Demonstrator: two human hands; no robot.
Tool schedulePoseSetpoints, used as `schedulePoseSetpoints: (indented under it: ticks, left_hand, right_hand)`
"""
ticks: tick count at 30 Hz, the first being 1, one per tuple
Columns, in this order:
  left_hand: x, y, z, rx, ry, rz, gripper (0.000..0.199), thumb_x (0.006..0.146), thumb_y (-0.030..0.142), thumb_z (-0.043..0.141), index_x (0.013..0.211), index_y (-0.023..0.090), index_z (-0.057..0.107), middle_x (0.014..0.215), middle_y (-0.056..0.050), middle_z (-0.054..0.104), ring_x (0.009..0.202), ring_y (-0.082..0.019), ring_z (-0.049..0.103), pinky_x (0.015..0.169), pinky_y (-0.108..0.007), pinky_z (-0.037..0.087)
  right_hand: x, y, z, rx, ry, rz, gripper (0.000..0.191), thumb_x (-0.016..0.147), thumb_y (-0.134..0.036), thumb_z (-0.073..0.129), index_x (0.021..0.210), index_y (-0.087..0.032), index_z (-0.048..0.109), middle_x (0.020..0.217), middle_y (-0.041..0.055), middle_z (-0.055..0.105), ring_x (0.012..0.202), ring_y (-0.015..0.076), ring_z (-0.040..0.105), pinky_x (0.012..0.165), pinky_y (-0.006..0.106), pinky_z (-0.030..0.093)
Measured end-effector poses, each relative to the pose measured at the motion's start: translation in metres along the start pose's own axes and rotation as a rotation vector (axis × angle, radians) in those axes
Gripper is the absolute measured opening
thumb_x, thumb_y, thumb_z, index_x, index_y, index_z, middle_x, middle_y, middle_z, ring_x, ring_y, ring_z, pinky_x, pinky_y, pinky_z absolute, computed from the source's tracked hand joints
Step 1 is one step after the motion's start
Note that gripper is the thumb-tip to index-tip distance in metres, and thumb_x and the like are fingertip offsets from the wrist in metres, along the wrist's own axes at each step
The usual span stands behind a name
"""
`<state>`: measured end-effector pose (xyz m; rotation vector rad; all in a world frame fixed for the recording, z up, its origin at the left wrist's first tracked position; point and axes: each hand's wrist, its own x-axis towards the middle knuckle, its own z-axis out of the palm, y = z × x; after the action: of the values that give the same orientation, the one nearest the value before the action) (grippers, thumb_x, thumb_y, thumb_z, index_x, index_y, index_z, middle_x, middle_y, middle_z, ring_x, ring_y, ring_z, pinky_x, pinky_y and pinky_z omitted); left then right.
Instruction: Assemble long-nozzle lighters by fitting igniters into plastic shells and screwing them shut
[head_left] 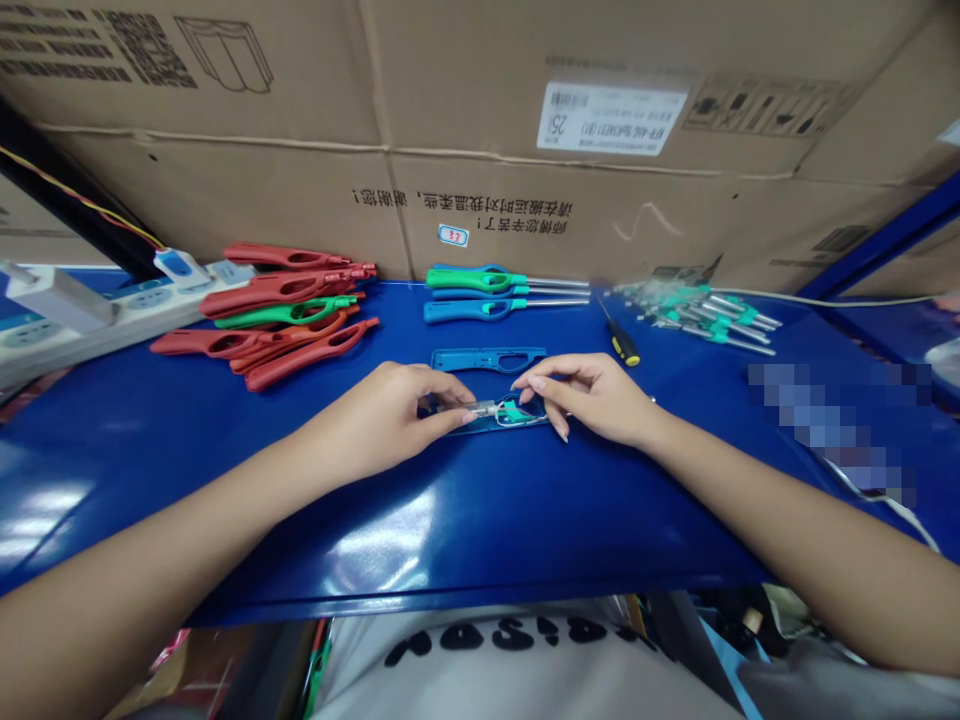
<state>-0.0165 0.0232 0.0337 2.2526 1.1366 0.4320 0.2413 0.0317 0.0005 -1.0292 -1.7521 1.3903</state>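
- Left hand (pixel 409 410): thumb and fingers pinch a clear part (pixel 480 409) at the left end of an open blue shell (pixel 487 431); the other fingers reach over that end and hide some of it.
- Right hand (pixel 596 400): loosely curled over the right end of the same shell, thumb and forefinger close together; cannot tell whether a thin wire (pixel 525 421) is caught between them.
- Open blue shell: lies on the blue table (pixel 420 540), between the hands, near the middle; a green piece (pixel 513 410) sits in it, right of the clear part, the wire looping about it.
- Just beyond: a second blue half-shell (pixel 480 359), apart from the first, its hollow side up.
- Farther back: a green-handled lighter (pixel 465 280) and a blue-handled lighter (pixel 469 311), metal tubes pointing right; more blue shows behind the green one.
- Back left: a pile of red casings (pixel 270 290), with one green casing (pixel 289 311) among them; a white power strip (pixel 142 300) beside it.
- Back right: a black-and-yellow screwdriver (pixel 622 345), tilted; a heap of metal tubes (pixel 739 330) with green collars.
- Backdrop: a large cardboard box (pixel 465 120); its lettering stands upside down from here.
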Motion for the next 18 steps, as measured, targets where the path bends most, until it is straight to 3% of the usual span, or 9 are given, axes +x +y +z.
schedulePoseSetpoints:
  ticks: [5, 11, 18]
  left_hand:
    - [-0.004, -0.003, -0.003, 0.185, -0.044, 0.099, 0.017, 0.093, 0.026, 0.065, 0.103, 0.021, 0.079, 0.098, -0.005, 0.075, 0.095, -0.023, 0.068, 0.088, -0.037, 0.051]
    - [-0.006, -0.004, 0.005, 0.204, -0.039, 0.063, 0.018, 0.093, 0.025, 0.065, 0.107, 0.024, 0.076, 0.098, -0.003, 0.072, 0.083, -0.019, 0.068, 0.078, -0.032, 0.052]
    - [-0.008, 0.001, 0.005, 0.225, -0.018, 0.066, 0.02, 0.094, 0.03, 0.064, 0.108, 0.023, 0.076, 0.102, -0.004, 0.072, 0.084, -0.02, 0.068, 0.08, -0.033, 0.053]
  right_hand:
    - [0.0, -0.001, -0.001, 0.011, -0.006, 0.014, 0.025, 0.092, -0.038, 0.064, 0.098, -0.015, 0.071, 0.081, 0.0015, 0.073, 0.042, 0.0044, 0.057, 0.049, 0.021, 0.051]
    - [0.001, -0.001, 0.0, 0.011, -0.016, 0.027, 0.024, 0.092, -0.037, 0.063, 0.097, -0.015, 0.071, 0.08, 0.0008, 0.072, 0.042, 0.0042, 0.056, 0.049, 0.021, 0.05]
    - [-0.002, -0.001, 0.001, -0.054, -0.057, 0.011, 0.025, 0.092, -0.036, 0.063, 0.106, -0.016, 0.071, 0.085, 0.0031, 0.072, 0.044, 0.005, 0.054, 0.048, 0.021, 0.048]
